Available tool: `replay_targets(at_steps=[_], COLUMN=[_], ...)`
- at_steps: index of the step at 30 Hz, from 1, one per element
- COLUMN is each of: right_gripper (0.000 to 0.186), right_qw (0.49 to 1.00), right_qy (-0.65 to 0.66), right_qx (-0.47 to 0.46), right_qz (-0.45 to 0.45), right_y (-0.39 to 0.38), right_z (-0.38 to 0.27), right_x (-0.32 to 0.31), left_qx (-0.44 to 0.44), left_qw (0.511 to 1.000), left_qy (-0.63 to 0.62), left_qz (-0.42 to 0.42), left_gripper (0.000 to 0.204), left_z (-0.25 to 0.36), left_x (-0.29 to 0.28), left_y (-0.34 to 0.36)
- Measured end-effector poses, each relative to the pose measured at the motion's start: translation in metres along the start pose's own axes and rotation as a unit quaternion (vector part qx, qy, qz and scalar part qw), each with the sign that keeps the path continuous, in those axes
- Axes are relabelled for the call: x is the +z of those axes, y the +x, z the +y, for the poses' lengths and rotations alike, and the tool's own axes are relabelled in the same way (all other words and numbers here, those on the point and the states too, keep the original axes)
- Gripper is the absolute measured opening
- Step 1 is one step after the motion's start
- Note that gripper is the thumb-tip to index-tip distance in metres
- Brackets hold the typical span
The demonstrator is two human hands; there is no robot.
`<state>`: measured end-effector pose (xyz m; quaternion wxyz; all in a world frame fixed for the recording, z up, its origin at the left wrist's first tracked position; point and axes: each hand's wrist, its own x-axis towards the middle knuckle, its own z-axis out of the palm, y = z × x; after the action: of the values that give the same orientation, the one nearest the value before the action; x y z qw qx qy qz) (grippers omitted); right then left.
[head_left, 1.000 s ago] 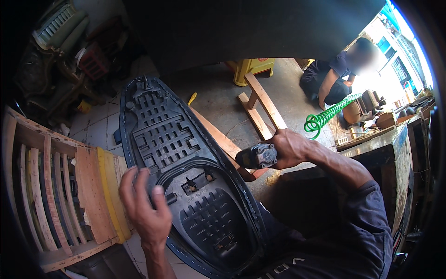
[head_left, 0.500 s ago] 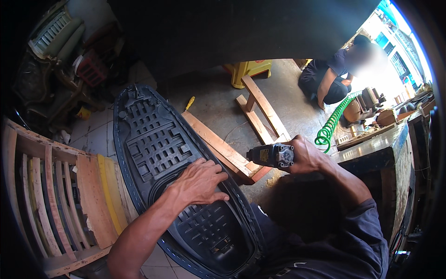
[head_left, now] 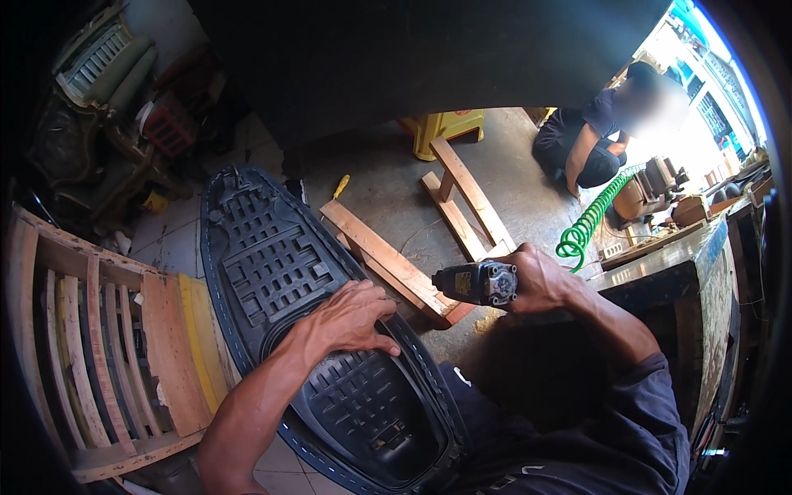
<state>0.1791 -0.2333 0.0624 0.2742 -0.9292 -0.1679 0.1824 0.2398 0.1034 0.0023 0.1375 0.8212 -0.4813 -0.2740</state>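
Observation:
A long black motorcycle seat (head_left: 266, 279) lies upside down, its ribbed plastic base facing up. A line of staples shows along the folded cover at its rim. My left hand (head_left: 351, 318) presses on the middle of the seat with bent fingers, its fingertips and thumb at the right-hand rim. Gripped in my right hand (head_left: 538, 280) is a black staple gun (head_left: 474, 283), held just right of the seat and apart from it. Its nose points left, toward the seat. The fingers round its handle are partly hidden behind the tool.
Wooden frame pieces (head_left: 396, 262) and a yellow-handled tool (head_left: 341, 186) lie beyond the seat. A yellow stool (head_left: 445, 130) stands farther back. A person (head_left: 590, 136) squats at the far right near a coiled green hose (head_left: 590, 231). On the left stands a slatted wooden frame (head_left: 99, 355).
The seat's far end has shifted slightly nearer, and my left hand has moved a little left with it. The staple gun has drifted slightly left and down in my right hand.

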Motion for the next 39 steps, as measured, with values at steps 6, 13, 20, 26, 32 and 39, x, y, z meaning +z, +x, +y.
replay_targets(at_steps=[6,13,20,26,32,39], right_gripper=[0.054,0.047,0.045,0.04,0.032,0.035], right_qw=[0.999,0.979,0.955,0.946,0.943,0.948], right_qy=[0.015,-0.126,-0.175,-0.192,-0.209,-0.217], right_qx=[-0.041,-0.078,-0.1,-0.091,-0.109,-0.097], right_qz=[-0.017,-0.137,-0.217,-0.245,-0.234,-0.212], right_y=[0.007,0.047,0.091,0.11,0.113,0.108], right_z=[-0.008,-0.051,-0.077,-0.087,-0.087,-0.086], right_x=[0.007,0.014,0.01,0.016,0.024,0.029], left_qx=[-0.098,-0.187,-0.463,-0.431,-0.391,-0.405], left_qw=[0.968,0.886,0.742,0.736,0.729,0.723], left_qy=[-0.191,0.083,0.044,-0.205,-0.223,-0.239], left_qz=[0.13,0.416,0.483,0.48,0.516,0.506], left_gripper=[0.049,0.055,0.071,0.054,0.049,0.049], left_z=[0.007,-0.019,-0.048,-0.054,-0.064,-0.065], left_x=[-0.008,-0.036,0.003,0.014,0.029,0.025], left_y=[-0.016,-0.074,-0.129,-0.143,-0.144,-0.145])
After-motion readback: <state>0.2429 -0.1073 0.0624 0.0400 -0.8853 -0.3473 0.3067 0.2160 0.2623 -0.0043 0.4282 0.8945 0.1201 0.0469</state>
